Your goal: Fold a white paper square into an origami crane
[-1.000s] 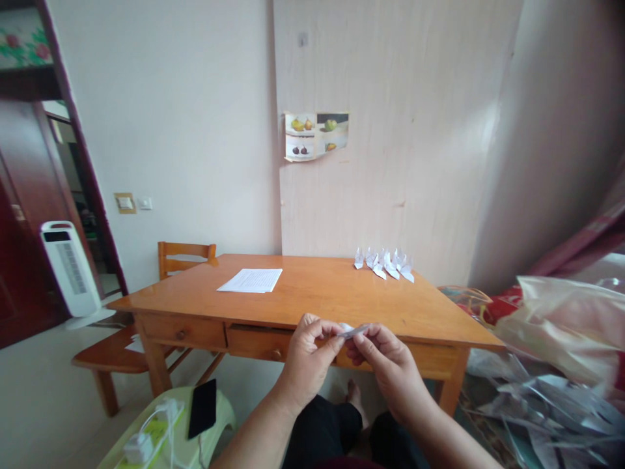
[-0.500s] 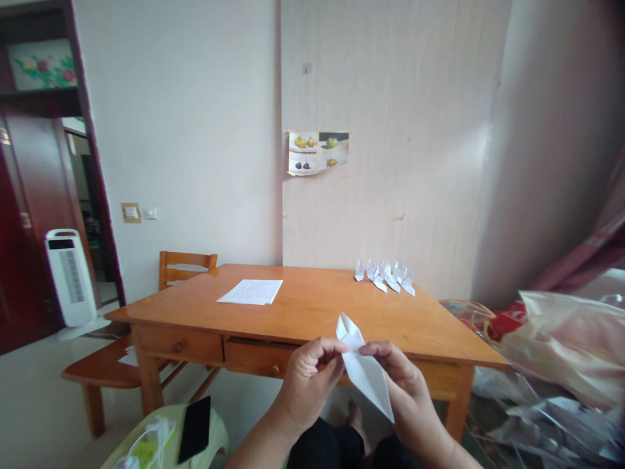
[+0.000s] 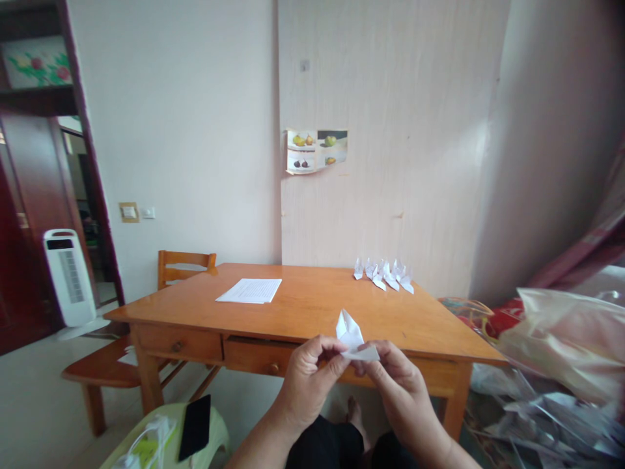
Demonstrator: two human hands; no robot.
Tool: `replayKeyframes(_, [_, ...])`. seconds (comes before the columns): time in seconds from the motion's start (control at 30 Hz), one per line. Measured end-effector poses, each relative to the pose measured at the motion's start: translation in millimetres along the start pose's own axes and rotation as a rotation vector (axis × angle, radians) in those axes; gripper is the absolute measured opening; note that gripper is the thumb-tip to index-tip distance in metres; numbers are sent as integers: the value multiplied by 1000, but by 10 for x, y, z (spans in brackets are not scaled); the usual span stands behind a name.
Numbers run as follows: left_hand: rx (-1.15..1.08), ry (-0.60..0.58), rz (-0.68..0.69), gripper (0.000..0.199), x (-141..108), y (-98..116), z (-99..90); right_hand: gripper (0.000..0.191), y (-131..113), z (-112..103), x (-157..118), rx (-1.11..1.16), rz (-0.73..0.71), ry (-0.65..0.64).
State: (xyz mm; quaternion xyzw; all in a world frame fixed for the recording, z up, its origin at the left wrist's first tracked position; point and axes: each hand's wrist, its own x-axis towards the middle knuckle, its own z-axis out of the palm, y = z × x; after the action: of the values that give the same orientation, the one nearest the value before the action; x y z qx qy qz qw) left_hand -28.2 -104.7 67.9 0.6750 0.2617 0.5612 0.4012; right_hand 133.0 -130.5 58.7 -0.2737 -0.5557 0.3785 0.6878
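Note:
A folded white paper (image 3: 349, 332) is held between both hands, just off the near edge of the wooden table. Its pointed upper part stands up, and a lower flap sticks out to the right. My left hand (image 3: 312, 378) pinches the paper's left side between thumb and fingers. The right side is gripped by my right hand (image 3: 398, 374), with its thumb under the flap. Several folded white paper figures (image 3: 385, 273) stand grouped at the table's back right. A stack of printed sheets (image 3: 250, 290) lies on the table's left half.
The wooden table (image 3: 303, 312) has drawers along its front. A green stool (image 3: 215, 430) at lower left carries a black phone (image 3: 194, 426) and white cables. A bench (image 3: 97, 371) stands left. Plastic bags (image 3: 561, 339) are piled at right.
The paper's long lower point, which hung down to the right, has been folded upward and now shows as a short flap. My right thumb has shifted up and inward. The view has moved slightly.

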Motion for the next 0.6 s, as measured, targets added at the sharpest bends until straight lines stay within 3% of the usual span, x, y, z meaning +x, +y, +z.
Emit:
replayKeyframes(0.17, [-35, -38, -8, 14, 9, 17, 41, 18, 49, 12, 4, -56, 32, 21])
replayKeyframes(0.3, [-39, 7, -20, 14, 8, -16, 56, 23, 56, 32, 6, -96, 56, 68])
replayKeyframes(0.6, [-127, 90, -130, 20, 15, -132, 95, 29, 112, 113, 30, 112, 152, 135])
